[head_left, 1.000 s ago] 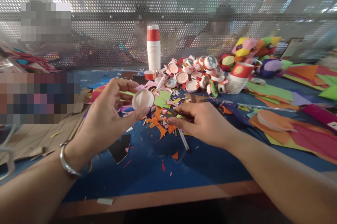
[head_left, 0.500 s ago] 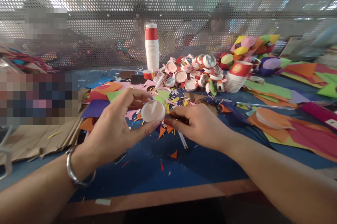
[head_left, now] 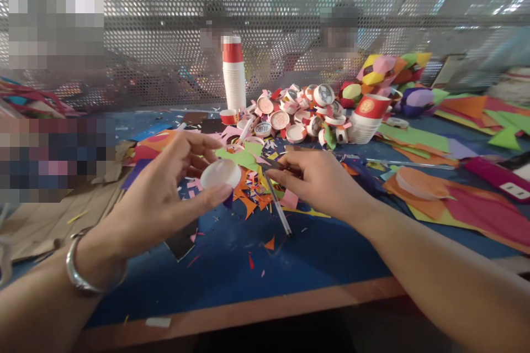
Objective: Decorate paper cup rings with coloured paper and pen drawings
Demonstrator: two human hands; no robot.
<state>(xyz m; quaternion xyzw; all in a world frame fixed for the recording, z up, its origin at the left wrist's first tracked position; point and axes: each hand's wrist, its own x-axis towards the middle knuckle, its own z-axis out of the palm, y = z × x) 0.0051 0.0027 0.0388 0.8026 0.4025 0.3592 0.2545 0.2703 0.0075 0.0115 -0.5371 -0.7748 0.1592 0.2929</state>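
My left hand [head_left: 165, 193] pinches a small white cut-off paper cup bottom [head_left: 220, 174] between thumb and fingers, held above the blue table [head_left: 232, 281]. My right hand [head_left: 318, 182] is closed on a dark thin tool [head_left: 274, 166], apparently small scissors, whose tip points toward the cup bottom with a short gap between them. Below both hands lie coloured paper scraps [head_left: 252, 201] and a pen [head_left: 278, 210].
A tall stack of red-and-white paper cups [head_left: 233, 74] stands at the back, beside a heap of cut cup bottoms [head_left: 298, 115] and a shorter cup stack [head_left: 368, 119]. Coloured paper sheets [head_left: 451, 198] lie right, cardboard [head_left: 49, 215] left. People sit behind a perforated screen [head_left: 165, 32].
My left hand brought the cup bottom right to touch the tool's tip, then drew back left. My right hand lifted slightly away from the table.
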